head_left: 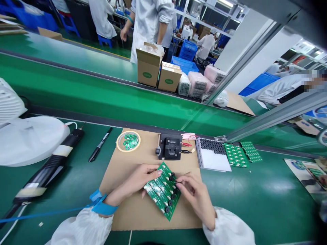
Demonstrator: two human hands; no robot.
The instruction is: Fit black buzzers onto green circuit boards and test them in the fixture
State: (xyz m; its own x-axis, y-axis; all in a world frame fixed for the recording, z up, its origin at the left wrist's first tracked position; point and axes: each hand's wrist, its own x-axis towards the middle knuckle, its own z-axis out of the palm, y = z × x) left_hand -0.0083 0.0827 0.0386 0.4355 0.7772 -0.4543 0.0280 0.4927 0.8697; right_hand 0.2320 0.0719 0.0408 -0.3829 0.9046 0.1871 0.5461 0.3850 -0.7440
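Note:
My left hand, with a blue wrist strap on its wrist, grips a green circuit board panel by its upper left edge, thumb on top. The panel is tilted above a brown cardboard sheet. A row of small black round parts runs along its right side, beside small white connectors. My right hand pinches a small black round part at the panel's right edge; the fingertips mostly cover it. Just beyond the panel stands a black test fixture with red and black clips.
A tape roll encircles green board scraps. A marker and a taped black electric screwdriver lie left, near a white fan. On the right are a tray of black parts and more panels. Cartons and co-workers are behind.

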